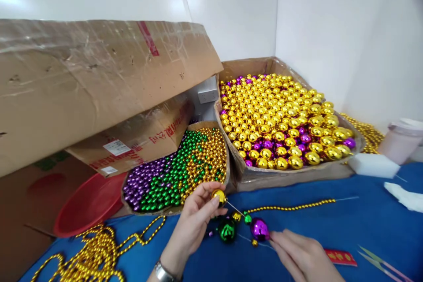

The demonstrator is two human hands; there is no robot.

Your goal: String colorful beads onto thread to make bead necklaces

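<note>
On the cloth (346, 224) at 6 o'clock, the left hand (194, 222) is pinching a gold ball (218, 195) between closed fingertips. At 5 o'clock, the right hand (302, 255) is touching a purple ball (260, 229); whether it is gripping, I cannot tell.

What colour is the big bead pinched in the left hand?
Gold: the bead in the left hand, seen in the head view.
</note>
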